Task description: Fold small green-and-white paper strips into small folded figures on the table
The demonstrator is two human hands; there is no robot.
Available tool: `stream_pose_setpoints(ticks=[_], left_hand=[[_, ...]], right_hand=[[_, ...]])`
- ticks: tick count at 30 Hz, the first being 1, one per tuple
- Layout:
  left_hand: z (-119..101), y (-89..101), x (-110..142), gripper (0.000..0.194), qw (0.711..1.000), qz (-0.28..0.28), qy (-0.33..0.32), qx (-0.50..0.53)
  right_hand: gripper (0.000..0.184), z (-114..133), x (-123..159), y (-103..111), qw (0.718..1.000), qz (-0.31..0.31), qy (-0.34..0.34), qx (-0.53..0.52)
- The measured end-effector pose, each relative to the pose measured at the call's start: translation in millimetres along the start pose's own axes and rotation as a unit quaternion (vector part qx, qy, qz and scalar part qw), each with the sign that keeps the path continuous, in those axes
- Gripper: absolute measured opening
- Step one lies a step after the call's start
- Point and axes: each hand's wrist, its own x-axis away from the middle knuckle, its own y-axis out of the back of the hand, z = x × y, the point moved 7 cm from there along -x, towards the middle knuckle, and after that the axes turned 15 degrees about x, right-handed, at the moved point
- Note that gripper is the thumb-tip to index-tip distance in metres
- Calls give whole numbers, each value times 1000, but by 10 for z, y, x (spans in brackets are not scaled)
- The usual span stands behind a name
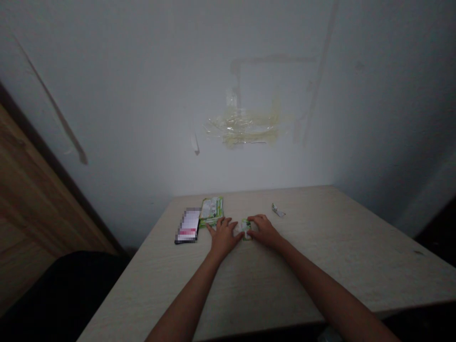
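A small green-and-white packet (246, 230) lies on the table between my two hands; it could also be a folded wrapper, too small to tell. My left hand (223, 236) has its fingers spread over the tabletop, its thumb reaching the packet's left edge. At the packet's right side, my right hand (266, 231) is curled, with thumb and forefinger on its edge. Just beyond my left fingertips are larger green-and-white printed packets (213, 209), stacked or overlapping, partly covered by that hand.
A phone (188, 225) with a blurred, lit screen lies left of the packets. A crumpled scrap of wrapper (278, 210) sits farther back on the right. The pale wooden table (320, 256) meets a wall (142, 118) with old tape (245, 126). Wooden boards (42, 190) stand at left.
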Motion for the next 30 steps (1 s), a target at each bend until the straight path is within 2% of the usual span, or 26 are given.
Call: stream_pose_setpoints(ticks=[9, 17, 24, 30], left_hand=[[-33, -22, 2, 28, 999, -2, -25, 32], [23, -51, -13, 29, 998, -20, 35, 43], [60, -56, -25, 32, 998, -14, 49, 35], [57, -43, -41, 26, 996, -28, 50, 68]], right_hand=[[42, 40, 16, -1, 1000, 8, 26, 10], [43, 43, -9, 3, 1000, 10, 20, 17], [47, 59, 1, 10, 999, 2, 33, 22], [45, -21, 1, -31, 1000, -4, 13, 16]])
